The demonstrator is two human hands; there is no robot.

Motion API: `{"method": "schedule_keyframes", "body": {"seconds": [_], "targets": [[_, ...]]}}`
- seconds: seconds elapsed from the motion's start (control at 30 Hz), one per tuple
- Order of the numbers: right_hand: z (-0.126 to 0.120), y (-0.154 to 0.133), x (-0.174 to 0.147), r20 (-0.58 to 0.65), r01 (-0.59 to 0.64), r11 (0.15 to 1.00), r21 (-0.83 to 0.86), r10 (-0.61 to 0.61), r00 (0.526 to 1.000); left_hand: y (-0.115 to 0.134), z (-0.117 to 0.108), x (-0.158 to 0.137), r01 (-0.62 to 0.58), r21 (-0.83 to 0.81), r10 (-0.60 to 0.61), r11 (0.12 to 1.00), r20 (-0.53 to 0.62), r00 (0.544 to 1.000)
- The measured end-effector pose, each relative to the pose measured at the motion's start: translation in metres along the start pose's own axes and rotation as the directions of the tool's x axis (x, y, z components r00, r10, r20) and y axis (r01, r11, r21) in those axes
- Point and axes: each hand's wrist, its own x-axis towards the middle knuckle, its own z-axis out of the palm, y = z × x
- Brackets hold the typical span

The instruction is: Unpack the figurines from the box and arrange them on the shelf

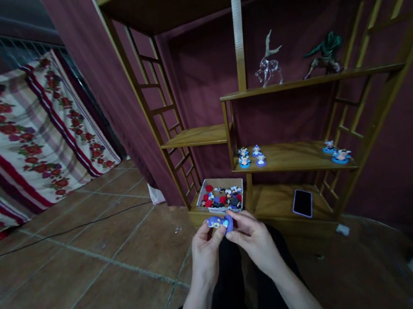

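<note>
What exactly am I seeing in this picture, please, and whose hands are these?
No machine here: these are a person's bare hands, seen from a camera worn on the head, looking forward and down. The left hand and right hand together hold a small purple figurine. Just beyond sits an open box of small figures, beside a wooden shelf unit. Six more figurines stand on its middle shelf; a flat, dark-screened device lies on the board below.
</note>
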Motion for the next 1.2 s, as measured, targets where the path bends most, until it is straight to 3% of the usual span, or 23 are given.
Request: {"method": "schedule_keyframes", "body": {"seconds": [0.1,0.2,0.4,0.57,0.83,0.97,1.2], "targets": [[0.003,0.029,0.007,-0.061,-0.120,0.980,0.161,0.131,0.990,-0.016,-0.009,0.008,0.150,-0.091,-0.154,0.985,-0.046,0.987],[0.005,0.053,0.007,-0.159,-0.126,0.974,0.189,0.157,0.975,-0.031,-0.021,0.014,0.294,-0.234,-0.318,0.927,-0.072,0.945],[-0.002,0.063,0.002,-0.148,-0.121,0.990,-0.079,0.108,0.983,-0.047,-0.025,0.013,0.431,-0.412,-0.495,0.803,-0.059,0.867],[-0.002,0.056,-0.004,-0.186,-0.075,0.981,-0.182,0.040,0.982,-0.044,-0.010,0.009,0.382,-0.405,-0.449,0.831,-0.081,0.890],[-0.002,0.043,-0.007,-0.239,-0.076,0.996,-0.044,0.063,0.969,-0.037,0.006,0.004,0.241,-0.250,-0.284,0.938,-0.152,0.947],[-0.003,0.035,-0.007,-0.253,-0.092,0.996,0.006,0.091,0.963,-0.032,0.011,0.004,0.240,-0.179,-0.264,0.954,-0.127,0.956],[-0.008,0.056,0.001,-0.298,-0.123,0.990,0.070,0.139,0.944,-0.040,0.006,0.017,0.254,-0.111,-0.267,0.961,-0.117,0.957]]}}
